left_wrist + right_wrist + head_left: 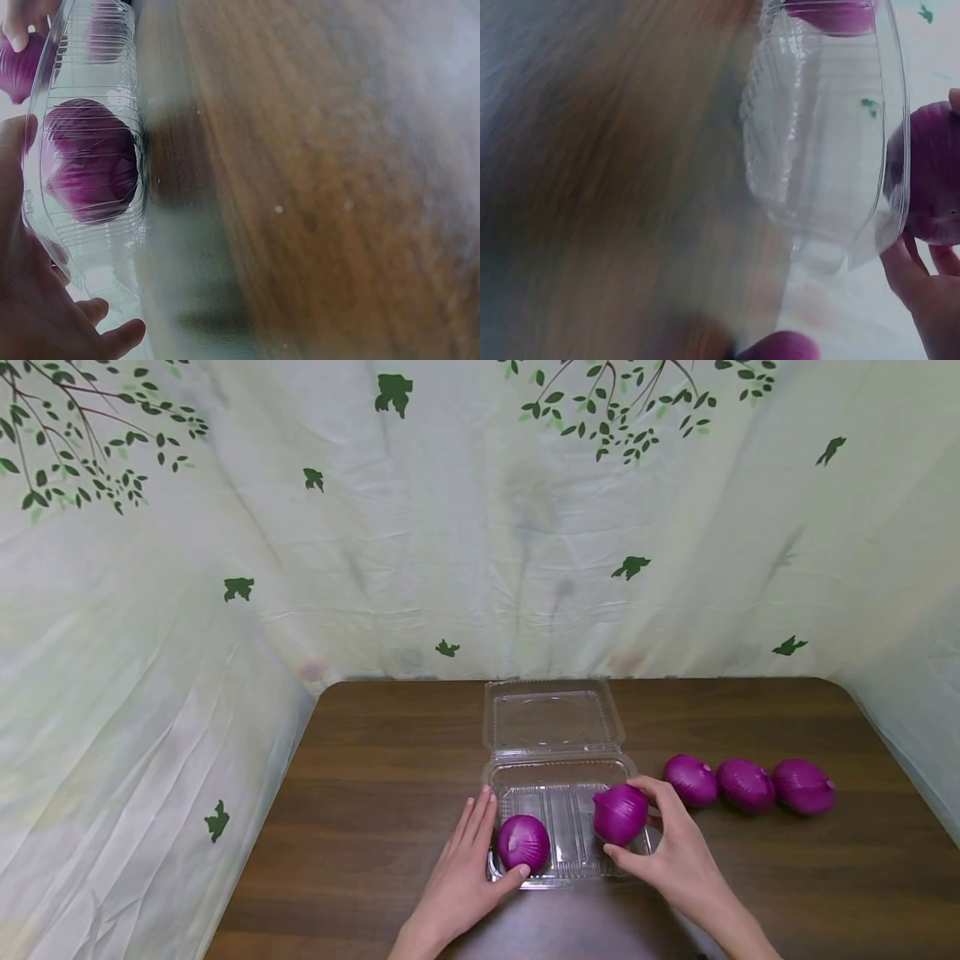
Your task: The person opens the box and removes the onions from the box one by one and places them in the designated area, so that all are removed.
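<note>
A clear plastic clamshell container (567,852) lies with its lid (551,717) folded back. In its left part sits a red onion (523,843), also visible through the wall in the left wrist view. My left hand (467,878) rests along the container's left side, fingers straight and thumb at the front rim by that onion. With thumb and fingers, my right hand (678,853) grips another red onion (620,814) over the container's right part. The right wrist view shows this held onion (934,176) at rim height, beside the wall.
Three more red onions, a left one (690,781), a middle one (746,786) and a right one (804,787), lie in a row right of the container. The brown wooden table (375,793) ends at a pale leaf-patterned curtain (480,527) behind it.
</note>
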`<action>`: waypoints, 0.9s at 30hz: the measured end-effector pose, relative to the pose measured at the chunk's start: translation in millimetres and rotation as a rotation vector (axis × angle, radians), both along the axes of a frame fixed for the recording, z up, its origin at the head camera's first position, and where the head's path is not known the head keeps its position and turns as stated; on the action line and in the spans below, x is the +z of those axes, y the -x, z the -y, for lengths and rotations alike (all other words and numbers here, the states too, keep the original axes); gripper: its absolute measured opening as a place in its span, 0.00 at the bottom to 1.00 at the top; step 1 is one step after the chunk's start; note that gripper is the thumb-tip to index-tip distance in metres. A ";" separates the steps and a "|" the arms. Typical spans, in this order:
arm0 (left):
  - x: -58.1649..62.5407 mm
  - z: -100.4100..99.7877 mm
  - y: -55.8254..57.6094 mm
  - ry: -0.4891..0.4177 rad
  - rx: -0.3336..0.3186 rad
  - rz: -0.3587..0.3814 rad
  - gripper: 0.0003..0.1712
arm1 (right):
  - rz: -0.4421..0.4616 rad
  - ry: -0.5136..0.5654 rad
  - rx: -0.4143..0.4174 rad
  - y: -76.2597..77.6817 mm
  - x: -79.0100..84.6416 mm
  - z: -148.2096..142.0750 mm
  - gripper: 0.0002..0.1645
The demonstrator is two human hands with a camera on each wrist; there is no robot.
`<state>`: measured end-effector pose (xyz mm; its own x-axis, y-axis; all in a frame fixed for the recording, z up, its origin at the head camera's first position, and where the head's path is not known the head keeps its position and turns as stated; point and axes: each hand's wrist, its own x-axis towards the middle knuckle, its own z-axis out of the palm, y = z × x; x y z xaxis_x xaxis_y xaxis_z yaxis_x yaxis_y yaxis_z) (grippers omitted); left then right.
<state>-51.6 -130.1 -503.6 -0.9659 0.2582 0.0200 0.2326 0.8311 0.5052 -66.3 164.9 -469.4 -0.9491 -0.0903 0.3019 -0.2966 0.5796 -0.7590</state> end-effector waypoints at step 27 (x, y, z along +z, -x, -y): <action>-1.4 0.0 0.1 -0.011 -0.006 -0.026 0.58 | 0.202 0.152 -0.170 -27.0 -2.3 -57.9 0.54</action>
<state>-51.7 -130.1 -505.0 -0.9635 0.2634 0.0479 0.2506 0.8244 0.5076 -39.3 222.8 -471.7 -0.9889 0.1065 0.1032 -0.0392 0.4831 -0.8747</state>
